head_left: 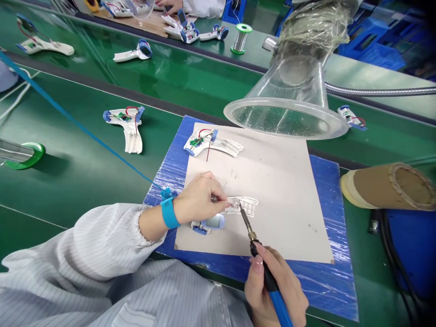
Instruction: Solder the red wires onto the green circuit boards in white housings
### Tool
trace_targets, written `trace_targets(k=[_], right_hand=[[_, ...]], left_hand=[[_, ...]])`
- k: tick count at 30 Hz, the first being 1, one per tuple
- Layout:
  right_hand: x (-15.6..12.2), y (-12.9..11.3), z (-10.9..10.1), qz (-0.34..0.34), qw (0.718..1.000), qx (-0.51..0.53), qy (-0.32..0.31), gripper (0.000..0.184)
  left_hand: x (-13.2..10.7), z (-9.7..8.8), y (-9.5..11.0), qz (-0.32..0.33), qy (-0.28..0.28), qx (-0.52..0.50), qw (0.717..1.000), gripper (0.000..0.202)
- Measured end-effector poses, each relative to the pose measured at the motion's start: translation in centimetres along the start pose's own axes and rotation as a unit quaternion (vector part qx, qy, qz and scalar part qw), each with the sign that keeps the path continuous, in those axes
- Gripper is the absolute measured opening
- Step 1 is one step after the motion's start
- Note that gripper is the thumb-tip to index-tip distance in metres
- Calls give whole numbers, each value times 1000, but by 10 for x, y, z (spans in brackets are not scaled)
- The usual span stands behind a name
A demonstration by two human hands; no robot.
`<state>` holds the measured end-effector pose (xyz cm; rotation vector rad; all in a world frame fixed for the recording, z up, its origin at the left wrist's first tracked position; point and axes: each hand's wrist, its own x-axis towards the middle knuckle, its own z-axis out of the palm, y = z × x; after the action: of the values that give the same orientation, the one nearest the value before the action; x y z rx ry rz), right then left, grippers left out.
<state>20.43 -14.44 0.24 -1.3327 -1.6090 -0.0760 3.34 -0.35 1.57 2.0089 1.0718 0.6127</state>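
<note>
My right hand (277,286) is wrapped round a soldering iron (269,274) with a blue and black handle. The iron's tip touches or nearly touches the ribbed end of a white plastic housing (250,206) on the paper sheet. From the other side my left hand (204,195), with a blue wrist strap (169,210), pinches what looks like a thin wire (232,205) at the same spot. Fingers cover part of the housing. Just below them lies a blue-rimmed display (215,221). Farther up the sheet rests another white housing (221,144) with a green board and a loose red wire.
A clear fume hood (286,116) hangs over the sheet's far edge. At right stands a brown cardboard cylinder (374,186); at left, a solder spool (20,154) and a wired housing (131,127). A blue cord (85,129) crosses to my strap. Across the bench, a person's hand (172,5) shows.
</note>
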Motion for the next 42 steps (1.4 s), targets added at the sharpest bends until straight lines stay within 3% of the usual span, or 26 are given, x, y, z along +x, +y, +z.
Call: trace_targets(k=[11, 32, 42], right_hand=[[-2, 4, 2, 6, 999, -28, -28, 35], [7, -2, 5, 25, 998, -45, -27, 27], [0, 3, 2, 16, 998, -44, -45, 36]], left_hand=[[-5, 7, 6, -55, 40, -13, 998, 13], [-9, 12, 11, -3, 74, 62, 995, 21], [-8, 12, 11, 8, 78, 71, 994, 23]])
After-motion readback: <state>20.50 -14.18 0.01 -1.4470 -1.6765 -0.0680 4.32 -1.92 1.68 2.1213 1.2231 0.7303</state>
